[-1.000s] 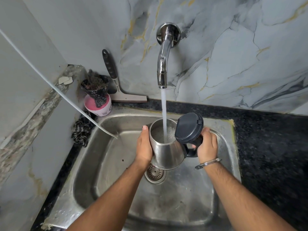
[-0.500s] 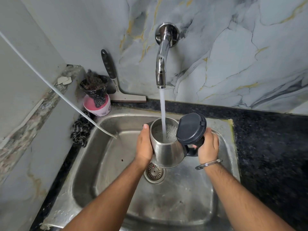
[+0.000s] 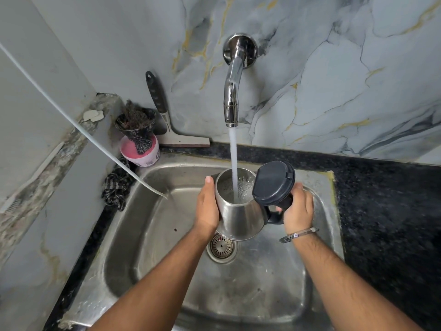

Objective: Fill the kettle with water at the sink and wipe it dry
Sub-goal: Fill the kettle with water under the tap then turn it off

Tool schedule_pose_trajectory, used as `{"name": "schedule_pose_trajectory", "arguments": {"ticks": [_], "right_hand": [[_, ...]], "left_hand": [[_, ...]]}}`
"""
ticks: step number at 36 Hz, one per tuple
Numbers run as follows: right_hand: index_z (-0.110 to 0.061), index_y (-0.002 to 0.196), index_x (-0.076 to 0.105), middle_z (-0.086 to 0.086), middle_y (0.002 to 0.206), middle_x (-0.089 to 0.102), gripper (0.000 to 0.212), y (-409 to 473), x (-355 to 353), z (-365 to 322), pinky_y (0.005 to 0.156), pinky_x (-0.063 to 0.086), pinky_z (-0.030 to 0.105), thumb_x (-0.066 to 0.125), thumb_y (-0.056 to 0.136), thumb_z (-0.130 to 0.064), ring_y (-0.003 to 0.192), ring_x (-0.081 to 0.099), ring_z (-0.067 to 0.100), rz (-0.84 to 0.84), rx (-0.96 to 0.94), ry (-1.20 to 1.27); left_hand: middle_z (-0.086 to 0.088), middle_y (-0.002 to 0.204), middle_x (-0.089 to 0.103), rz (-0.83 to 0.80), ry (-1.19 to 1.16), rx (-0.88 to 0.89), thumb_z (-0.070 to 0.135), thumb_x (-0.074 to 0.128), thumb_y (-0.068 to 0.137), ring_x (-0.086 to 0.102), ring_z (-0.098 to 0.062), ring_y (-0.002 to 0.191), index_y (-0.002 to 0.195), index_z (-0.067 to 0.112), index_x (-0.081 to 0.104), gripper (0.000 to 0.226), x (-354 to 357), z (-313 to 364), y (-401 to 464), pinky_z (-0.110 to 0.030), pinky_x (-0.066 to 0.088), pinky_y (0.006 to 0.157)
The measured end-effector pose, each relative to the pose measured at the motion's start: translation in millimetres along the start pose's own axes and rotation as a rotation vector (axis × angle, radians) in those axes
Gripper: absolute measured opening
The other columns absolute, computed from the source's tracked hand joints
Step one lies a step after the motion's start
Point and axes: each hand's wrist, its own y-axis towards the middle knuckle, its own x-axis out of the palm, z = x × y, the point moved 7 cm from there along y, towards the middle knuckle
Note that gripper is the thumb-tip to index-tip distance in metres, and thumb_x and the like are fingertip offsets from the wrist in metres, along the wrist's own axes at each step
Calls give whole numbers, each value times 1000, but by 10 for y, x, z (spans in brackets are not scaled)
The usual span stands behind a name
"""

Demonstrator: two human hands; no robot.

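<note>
Left hand [image 3: 208,206]: its fingers pass behind the kettle [image 3: 239,218] and are hidden. Right hand [image 3: 298,211]: the lid [image 3: 274,182] covers part of its grip on the handle [image 3: 276,212]. Water level inside unreadable under bubbles. Sink [image 3: 152,235] near rim and both forearms cut off by the lower edge. Worktop [image 3: 386,211] blurred at right.

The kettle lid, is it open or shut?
Open. The lid stands swung back beside the handle, and tap water falls straight into the kettle.
</note>
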Motion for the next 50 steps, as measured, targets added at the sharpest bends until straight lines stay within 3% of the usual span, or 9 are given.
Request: {"name": "schedule_pose_trajectory", "arguments": {"ticks": [5,11,14,20,27,35,40,47,50], "right_hand": [[-54,63,67,-45,71,63,72,-10,52,-110,53,35,-8,34,98,0,62,53,-28,-29,-28,7],[-43,58,70,-24,55,66,50,41,14,-7,49,45,7,35,93,-34,52,58,-11,-24,8,15],[-43,56,68,-26,54,64,53,52,17,-11,48,41,4,36,94,-25,52,56,-13,-25,4,11],[-40,50,64,-20,47,60,46,62,7,-35,44,42,12,36,86,-34,44,53,-6,-29,-2,-10],[-29,45,61,-5,38,55,51,107,32,39,40,39,22,36,90,-30,35,48,12,-86,64,-46],[-22,51,53,-8,38,54,43,89,49,88,34,36,14,38,91,-28,34,49,1,-91,108,-20],[-2,58,51,-6,35,47,40,73,57,141,33,33,15,39,88,-27,31,44,5,-90,131,-15],[-6,52,47,-6,33,45,42,77,40,153,32,32,16,41,88,-25,30,44,6,-73,126,-24],[-21,45,49,-6,33,46,45,97,22,140,32,32,15,41,90,-22,29,45,4,-71,88,-15]], "left_hand": [[-3,113,81,-4,4,-31,51,27,109,73,-17,114,109,19,78,60,4,-24,32,-40,53,106],[-5,114,80,-24,-4,-56,64,29,98,73,-20,115,115,16,78,70,27,-30,44,-41,53,106],[-3,111,81,-14,2,-66,59,29,103,74,-16,111,110,19,79,65,27,-44,52,-37,54,100],[3,105,82,7,21,-82,53,29,108,75,-7,101,105,21,80,60,35,-43,59,-27,54,88],[-2,112,81,15,28,-95,53,27,108,73,-16,112,114,17,78,63,54,-29,49,-37,53,105],[-5,115,80,-20,43,-153,59,25,106,73,-19,115,118,16,77,69,44,-76,58,-42,50,111],[-7,118,79,-36,43,-171,59,24,106,72,-21,117,121,15,76,70,46,-89,47,-43,49,112],[-5,114,81,-74,49,-170,60,23,106,75,-16,111,118,16,77,70,50,-121,44,-33,54,97],[-9,122,78,-134,26,-184,60,19,106,72,-20,118,125,15,73,73,54,-117,47,-34,52,100]]}}
